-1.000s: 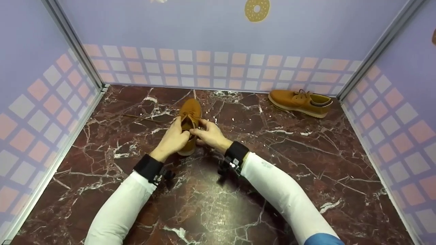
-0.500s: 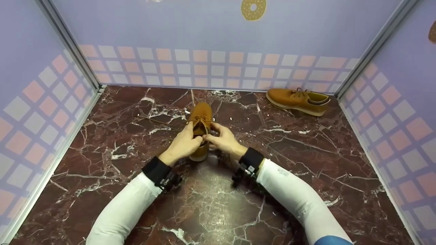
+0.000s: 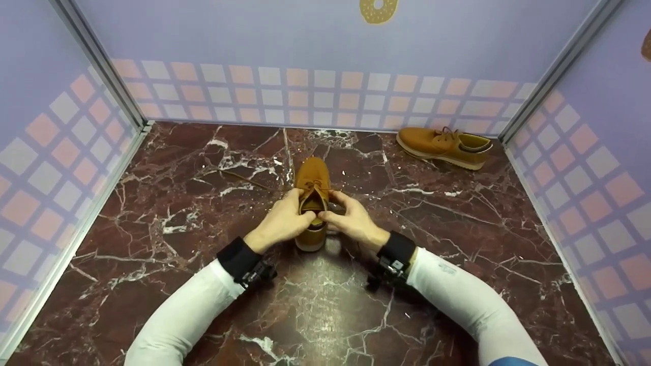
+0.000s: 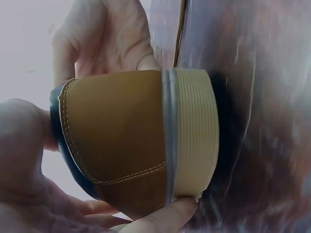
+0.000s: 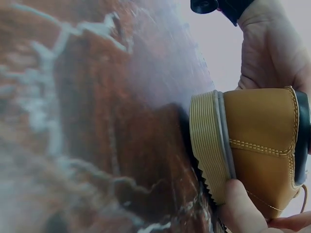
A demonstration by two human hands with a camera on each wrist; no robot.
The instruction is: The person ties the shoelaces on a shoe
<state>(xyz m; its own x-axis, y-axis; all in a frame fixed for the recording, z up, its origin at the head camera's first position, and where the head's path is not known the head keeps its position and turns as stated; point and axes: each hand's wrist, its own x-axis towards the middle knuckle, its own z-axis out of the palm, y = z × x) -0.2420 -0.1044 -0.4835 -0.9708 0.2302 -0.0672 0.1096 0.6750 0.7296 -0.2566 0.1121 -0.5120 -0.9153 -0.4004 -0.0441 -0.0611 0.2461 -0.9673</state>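
A tan lace-up shoe [image 3: 312,170] points toe-away near the middle of the marble-patterned surface, low over it, with its sole downward. My left hand [image 3: 281,219] grips its left side, thumb over the collar and fingers along the outside. On the opposite side my right hand [image 3: 356,219] holds it the same way, the two thumbs nearly meeting over the opening. The wrist views show the shoe's stitched heel [image 4: 116,136] and ribbed cream sole [image 5: 208,141], with a fingertip of each hand at the sole's edge. A lace [image 3: 246,179] trails out to the left.
The matching tan shoe [image 3: 432,145] lies at the back right, by the rear wall, its laces tied. Lilac walls with pink and white checks [image 3: 325,96] enclose the dark red marbled surface [image 3: 193,305] at the back and both sides.
Both hands have shifted the held shoe to the right and a little nearer to me. The trailing lace has been drawn along with it. The other shoe stays put.
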